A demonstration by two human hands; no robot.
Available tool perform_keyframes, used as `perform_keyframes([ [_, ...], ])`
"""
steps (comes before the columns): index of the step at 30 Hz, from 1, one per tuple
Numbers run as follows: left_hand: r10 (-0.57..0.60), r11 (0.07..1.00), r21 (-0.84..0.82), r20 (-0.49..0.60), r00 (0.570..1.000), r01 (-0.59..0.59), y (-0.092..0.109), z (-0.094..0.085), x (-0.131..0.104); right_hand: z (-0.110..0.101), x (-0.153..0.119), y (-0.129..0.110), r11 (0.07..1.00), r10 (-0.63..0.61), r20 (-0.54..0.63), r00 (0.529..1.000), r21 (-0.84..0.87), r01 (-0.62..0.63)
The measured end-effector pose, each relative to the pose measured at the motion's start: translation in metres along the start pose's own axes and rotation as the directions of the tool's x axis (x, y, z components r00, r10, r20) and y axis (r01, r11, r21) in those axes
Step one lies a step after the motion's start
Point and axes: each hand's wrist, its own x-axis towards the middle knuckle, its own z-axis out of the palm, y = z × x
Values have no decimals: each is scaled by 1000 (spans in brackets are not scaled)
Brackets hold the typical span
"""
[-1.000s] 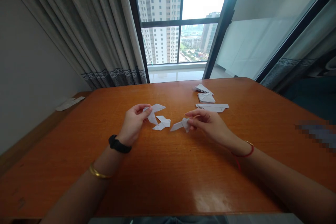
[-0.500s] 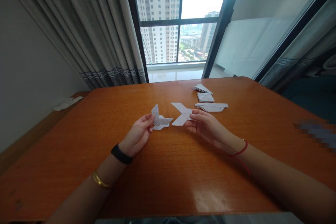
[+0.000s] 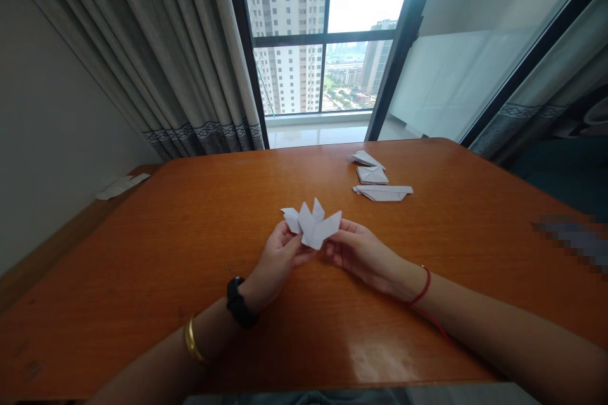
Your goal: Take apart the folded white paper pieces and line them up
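Over the near middle of the table (image 3: pixel 228 354), the left hand (image 3: pixel 280 259) and right hand (image 3: pixel 363 256) pinch the folded papers (image 3: pixel 313 226) between their fingers, partly hiding the lower edges. Beyond, to the right, lie a strip (image 3: pixel 384 193), a square stack (image 3: pixel 372 174) and a fanned stack (image 3: pixel 367 159); farther stands the window (image 3: pixel 323 41).

No text seems legible.

The folded paper pieces (image 3: pixel 313 228) are plain white and sharply creased, bunched into an overlapping cluster with pointed flaps splayed upward and outward. Whether they interlock is unclear. The cluster is nearer the wearer than the long paper strip (image 3: pixel 384 193), and left of it.
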Motion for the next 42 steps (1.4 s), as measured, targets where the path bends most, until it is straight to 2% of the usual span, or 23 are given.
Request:
perform_keyframes([
  [6,-91,992,-92,1,996,91,3,6,-3,6,-3,0,997,72,-125,990,-8,-74],
  [10,-120,980,-159,25,992,123,3,4,-3,5,0,-4,995,97,-64,993,45,-94],
  [16,-117,992,-52,12,993,117,3,-4,0,1,0,-5,1000,-22,7,1000,-16,22],
  [19,-160,987,1,-12,987,160,4,-5,0,-1,0,-6,987,-92,47,995,-126,97],
  [22,-216,976,21,-4,976,216,5,-3,-1,-5,1,-10,922,-191,35,981,-337,191],
  [24,-241,970,41,9,970,241,6,-2,-3,-7,3,-14,881,-215,29,976,-425,207],
  [30,-288,957,43,112,951,285,4,-4,-4,-7,2,-21,857,-120,26,992,-501,117],
  [34,-250,968,61,144,957,243,0,-4,-5,-6,-1,-17,832,-98,24,995,-547,95],
  [36,-204,974,124,118,972,190,0,-3,-6,-8,0,-17,790,-115,41,993,-602,116],
  [38,-129,980,157,60,990,118,1,-2,-7,-12,6,-22,708,-200,45,979,-684,176],
  [40,-3,991,131,-41,999,8,7,-3,-5,-16,17,-30,565,-332,28,943,-795,223],
  [42,149,987,82,-165,975,-137,15,-6,-2,-17,35,-39,376,-388,34,921,-906,192],
])
